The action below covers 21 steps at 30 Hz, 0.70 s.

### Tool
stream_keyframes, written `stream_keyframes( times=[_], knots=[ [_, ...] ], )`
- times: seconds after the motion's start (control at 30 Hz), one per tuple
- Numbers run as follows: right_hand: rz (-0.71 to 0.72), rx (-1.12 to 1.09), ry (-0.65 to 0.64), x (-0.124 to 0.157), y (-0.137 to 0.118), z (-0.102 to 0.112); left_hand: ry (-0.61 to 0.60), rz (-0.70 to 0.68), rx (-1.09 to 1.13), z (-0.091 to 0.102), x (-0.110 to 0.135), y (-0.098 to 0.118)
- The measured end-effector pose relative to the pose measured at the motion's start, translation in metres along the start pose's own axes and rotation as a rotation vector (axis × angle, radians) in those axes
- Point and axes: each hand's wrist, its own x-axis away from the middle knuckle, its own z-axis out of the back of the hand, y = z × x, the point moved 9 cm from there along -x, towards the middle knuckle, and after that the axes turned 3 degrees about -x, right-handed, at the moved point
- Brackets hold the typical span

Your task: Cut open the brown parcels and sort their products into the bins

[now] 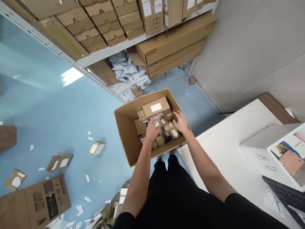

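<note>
A large open carton [127,140] stands on the floor in front of my feet, holding several small taped boxes. Inside it, my left hand [152,128] reaches down over the small boxes with its fingers stretched out; whether it touches one I cannot tell. Just beyond its fingertips lies a longer brown box [164,105] with a white label. My right hand [181,122] is by the carton's right wall, fingers apart, nothing visibly gripped. Below it sit a small taped box [169,126] and another clear-taped box [175,134]. My hands partly hide the contents.
Metal shelving [111,49] with stacked cartons runs across the far side. A white table [228,136] borders the right, with a white box [269,152] and a keyboard [283,194]. Leftward on the floor are a large printed carton [35,203], small boxes [97,148] and paper scraps.
</note>
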Motion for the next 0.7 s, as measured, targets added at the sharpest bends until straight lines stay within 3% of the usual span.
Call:
stream_keyframes(
  times=[0.1,0.17,0.33,0.5,0.7],
  knots=[
    [-0.014,0.015,-0.045,-0.018,0.024,-0.024,-0.062,0.058,0.036,-0.040,-0.009,-0.033],
    [-0.030,0.021,-0.081,-0.027,0.042,-0.051,-0.094,0.108,0.073,-0.075,-0.014,-0.059],
    [-0.083,0.071,-0.208,-0.039,0.106,-0.151,-0.214,0.232,0.163,-0.181,-0.023,-0.127],
    [-0.268,0.261,-0.444,-0.026,0.195,-0.243,-0.349,0.398,0.255,-0.287,-0.021,-0.191],
    [-0.509,0.416,-0.702,0.003,0.294,-0.310,-0.493,0.664,0.463,-0.407,0.001,-0.262]
  ],
)
